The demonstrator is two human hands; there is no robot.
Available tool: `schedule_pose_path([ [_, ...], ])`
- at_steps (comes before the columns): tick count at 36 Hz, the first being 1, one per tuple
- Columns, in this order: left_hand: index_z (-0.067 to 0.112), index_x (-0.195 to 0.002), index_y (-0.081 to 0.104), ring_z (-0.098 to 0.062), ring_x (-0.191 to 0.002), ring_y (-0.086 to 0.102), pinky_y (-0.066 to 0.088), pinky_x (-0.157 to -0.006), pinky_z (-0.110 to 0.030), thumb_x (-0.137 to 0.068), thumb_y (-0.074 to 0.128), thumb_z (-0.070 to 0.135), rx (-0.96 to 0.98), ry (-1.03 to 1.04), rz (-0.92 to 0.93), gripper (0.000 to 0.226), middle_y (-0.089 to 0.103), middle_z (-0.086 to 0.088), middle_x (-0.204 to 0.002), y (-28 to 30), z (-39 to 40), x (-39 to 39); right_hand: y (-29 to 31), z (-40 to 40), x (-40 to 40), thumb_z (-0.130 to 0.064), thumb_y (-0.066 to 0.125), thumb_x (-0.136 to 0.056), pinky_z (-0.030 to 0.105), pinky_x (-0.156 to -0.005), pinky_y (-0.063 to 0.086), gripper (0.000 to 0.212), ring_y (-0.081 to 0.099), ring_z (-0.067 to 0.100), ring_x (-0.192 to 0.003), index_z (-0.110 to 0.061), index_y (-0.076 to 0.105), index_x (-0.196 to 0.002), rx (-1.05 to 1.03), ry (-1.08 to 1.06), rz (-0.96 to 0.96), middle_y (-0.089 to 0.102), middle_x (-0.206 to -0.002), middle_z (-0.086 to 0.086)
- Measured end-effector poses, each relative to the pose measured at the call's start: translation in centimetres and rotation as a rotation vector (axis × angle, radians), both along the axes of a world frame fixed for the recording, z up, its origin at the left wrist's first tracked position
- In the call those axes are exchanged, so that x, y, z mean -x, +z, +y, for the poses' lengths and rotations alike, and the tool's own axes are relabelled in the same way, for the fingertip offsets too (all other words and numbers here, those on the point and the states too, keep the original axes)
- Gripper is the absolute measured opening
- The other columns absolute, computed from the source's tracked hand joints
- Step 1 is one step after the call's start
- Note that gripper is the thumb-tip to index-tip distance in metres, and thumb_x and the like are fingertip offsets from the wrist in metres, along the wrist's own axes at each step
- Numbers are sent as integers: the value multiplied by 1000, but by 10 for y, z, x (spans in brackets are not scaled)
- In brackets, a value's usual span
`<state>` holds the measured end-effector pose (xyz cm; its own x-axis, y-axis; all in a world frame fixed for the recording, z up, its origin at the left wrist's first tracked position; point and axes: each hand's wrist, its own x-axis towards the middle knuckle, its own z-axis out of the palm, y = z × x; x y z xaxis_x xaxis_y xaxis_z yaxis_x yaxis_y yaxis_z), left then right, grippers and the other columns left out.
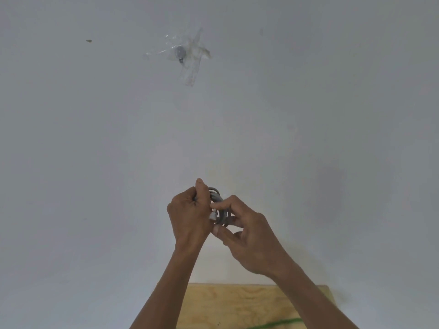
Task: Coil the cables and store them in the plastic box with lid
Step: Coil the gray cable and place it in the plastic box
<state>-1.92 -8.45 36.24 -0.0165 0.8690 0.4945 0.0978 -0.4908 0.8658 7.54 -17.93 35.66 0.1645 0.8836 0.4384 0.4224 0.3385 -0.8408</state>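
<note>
A grey cable (219, 210), wound into a small coil with a white plug end, is held up in front of a pale wall. My left hand (190, 214) grips the coil's left side, thumb pointing up. My right hand (247, 236) pinches the coil's right side between thumb and forefinger. Part of the coil is hidden behind my fingers. The plastic box is out of view.
A light wooden tabletop (237, 305) shows at the bottom edge below my arms, with a green cable (278, 324) lying on it. A hook under clear tape (180, 53) is stuck high on the wall.
</note>
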Motion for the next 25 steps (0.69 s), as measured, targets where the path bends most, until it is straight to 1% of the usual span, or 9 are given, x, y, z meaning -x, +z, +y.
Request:
schedule_pose_path([
  [3, -6, -56, 47, -17, -44, 32, 32, -48, -26, -101, 48, 34, -24, 52, 43, 60, 38, -11, -45, 0, 2, 1, -4, 1, 3, -19, 74, -88, 17, -71, 53, 11, 67, 6, -105, -24, 68, -96, -80, -74, -23, 65, -117, -19],
  [5, -5, -55, 49, -15, -43, 33, 33, -49, -25, -101, 48, 34, -19, 61, 56, 61, 40, -11, -44, -1, 3, 2, -5, 3, 3, -24, 75, -86, 19, -63, 52, 9, 61, 7, -112, -27, 70, -93, -101, -127, -104, 54, -129, -17],
  [8, 1, -53, 58, -21, -44, 48, 44, -52, -30, -102, 46, 35, 17, 43, 61, 61, 58, -4, -46, -8, 5, 5, 0, 1, 1, -31, 73, -87, 26, -71, 55, 6, 55, 10, -117, -32, 69, -92, -114, -169, -148, 48, -125, -18],
  [10, 9, -47, 52, -24, -46, 52, 45, -51, -34, -103, 46, 34, 3, 57, 82, 62, 58, 1, -44, -14, 6, 7, 6, -1, 1, -29, 72, -89, 26, -75, 55, 7, 60, 13, -110, -34, 67, -91, -152, -145, -126, 56, -115, -17],
  [12, 19, -43, 36, -19, -41, 39, 35, -50, -31, -103, 47, 32, -37, 79, 143, 62, 44, 6, -37, -17, 5, 8, 15, 0, 2, -20, 71, -90, 29, -76, 54, 13, 67, 14, -98, -32, 65, -88, -165, -71, -22, 68, -100, -12],
  [14, 17, -46, 33, -18, -41, 33, 31, -49, -31, -102, 46, 35, -74, 100, 217, 60, 36, 3, -37, -19, 6, 8, 24, 3, -2, -10, 70, -90, 33, -72, 53, 15, 69, 13, -83, -24, 66, -86, -173, -18, 175, 71, -87, -8],
  [18, 5, -52, 45, -28, -45, 49, 42, -49, -40, -97, 39, 48, -120, 66, 224, 63, 54, -8, -45, -22, 5, 6, 33, 16, -20, -14, 68, -92, 26, -68, 55, 4, 67, 15, -69, -11, 70, -90, -158, -126, 436, 71, -73, 1],
  [22, 18, -46, 46, -20, -46, 55, 41, -49, -26, -102, 45, 34, -135, 15, 169, 58, 62, 0, -47, -23, -6, -2, 16, 34, -26, -18, 73, -88, 25, -63, 53, 12, 64, 14, -63, -5, 72, -87, -7, -210, 747, 70, -69, 4],
  [25, 22, -45, 41, -15, -42, 47, 37, -48, -25, -103, 46, 30, -106, 2, 156, 59, 61, -2, -47, -25, -11, -7, -1, 39, -21, -21, 75, -87, 28, -63, 55, 18, 69, 21, -66, -3, 73, -88, 109, -300, 755, 73, -71, 8],
])
